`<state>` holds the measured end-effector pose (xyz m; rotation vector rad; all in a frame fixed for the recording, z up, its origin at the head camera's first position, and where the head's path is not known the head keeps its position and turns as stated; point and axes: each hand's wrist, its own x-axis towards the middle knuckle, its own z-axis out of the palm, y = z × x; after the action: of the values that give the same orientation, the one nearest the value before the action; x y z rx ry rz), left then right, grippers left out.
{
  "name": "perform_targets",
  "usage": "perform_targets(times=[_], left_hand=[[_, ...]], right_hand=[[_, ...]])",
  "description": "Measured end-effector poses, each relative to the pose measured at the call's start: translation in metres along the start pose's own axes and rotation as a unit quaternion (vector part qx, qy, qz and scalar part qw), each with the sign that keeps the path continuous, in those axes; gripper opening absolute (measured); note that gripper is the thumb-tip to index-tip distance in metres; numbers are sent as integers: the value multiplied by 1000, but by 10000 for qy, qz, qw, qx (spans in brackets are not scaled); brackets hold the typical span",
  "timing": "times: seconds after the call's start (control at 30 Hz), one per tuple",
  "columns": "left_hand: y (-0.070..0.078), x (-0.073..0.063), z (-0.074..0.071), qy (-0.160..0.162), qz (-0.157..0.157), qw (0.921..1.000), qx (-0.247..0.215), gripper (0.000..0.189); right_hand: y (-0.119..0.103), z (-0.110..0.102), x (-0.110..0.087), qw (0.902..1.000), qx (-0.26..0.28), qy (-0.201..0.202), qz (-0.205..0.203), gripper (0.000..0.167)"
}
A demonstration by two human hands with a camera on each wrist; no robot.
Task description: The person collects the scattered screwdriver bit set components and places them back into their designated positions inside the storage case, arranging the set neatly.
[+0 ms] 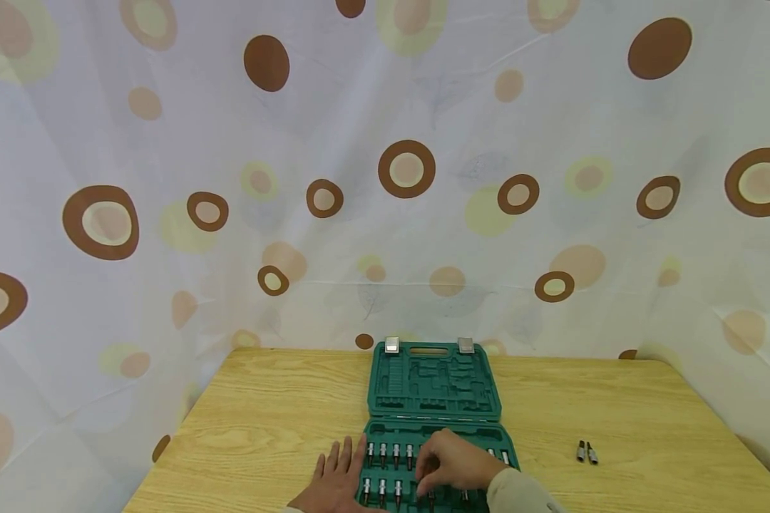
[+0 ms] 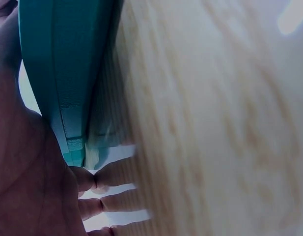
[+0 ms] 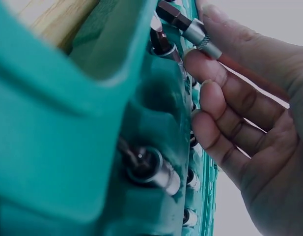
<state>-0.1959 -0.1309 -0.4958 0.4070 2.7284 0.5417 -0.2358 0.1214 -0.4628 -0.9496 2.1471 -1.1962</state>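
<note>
A green tool case (image 1: 391, 425) lies unfolded on the table, with bit sockets (image 1: 383, 450) standing in rows in its lower half. My left hand (image 1: 336, 477) rests with spread, straight fingers at the case's left edge; in the left wrist view its palm (image 2: 33, 167) is beside the case wall (image 2: 68, 73). Over the lower half, my right hand (image 1: 455, 459) pinches a bit socket (image 3: 196, 32) between thumb and fingers, its dark hex tip pointing away from the hand. In the right wrist view, a vacant round slot (image 3: 161, 93) lies near another seated bit socket (image 3: 153, 169).
Two loose bit sockets (image 1: 587, 453) lie on the wooden table (image 1: 642, 406) to the right of the case. The case's lid (image 1: 434, 410), with molded recesses and two metal latches, lies open toward the back. Behind the table hangs a patterned curtain (image 1: 334, 242).
</note>
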Motion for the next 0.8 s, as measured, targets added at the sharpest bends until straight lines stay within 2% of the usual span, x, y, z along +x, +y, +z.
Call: perform_targets(times=[0.13, 0.8], left_hand=[[-1, -1, 0, -3, 57, 10000, -64, 108], [1, -2, -3, -18, 37, 9998, -192, 106]], right_hand=[[-3, 1, 4, 9998, -140, -3, 141, 6], [-8, 3, 16, 9976, -639, -125, 248, 7]])
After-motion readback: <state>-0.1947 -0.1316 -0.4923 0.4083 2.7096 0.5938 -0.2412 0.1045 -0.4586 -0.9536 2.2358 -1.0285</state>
